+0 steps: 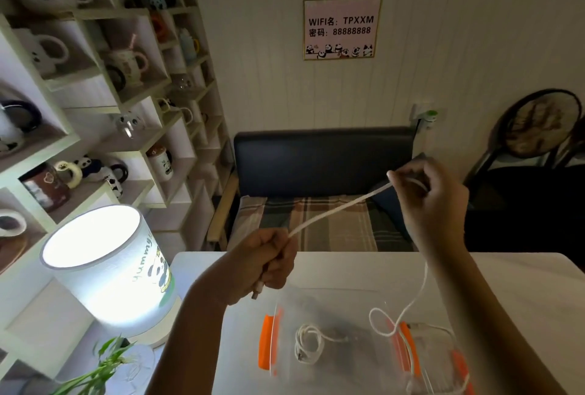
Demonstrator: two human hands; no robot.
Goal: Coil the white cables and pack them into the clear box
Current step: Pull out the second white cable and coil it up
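Left hand [266,263]: fisted around one end of the thin white cable [335,211], plug poking out below.
Coiled white cable [308,344]: already inside the clear plastic box with orange clasps [266,342] on the white table [506,283].
Right hand [427,192]: pinches the stretched span; the slack trails onto the box.
Advice: wind even loops, keeping tension.

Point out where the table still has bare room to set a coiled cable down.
Bare table runs along the far edge, between the clear box and the sofa, widest toward the right. The near middle is crowded: the box holds a coiled cable, and its lid lies at its right under the loose cable.
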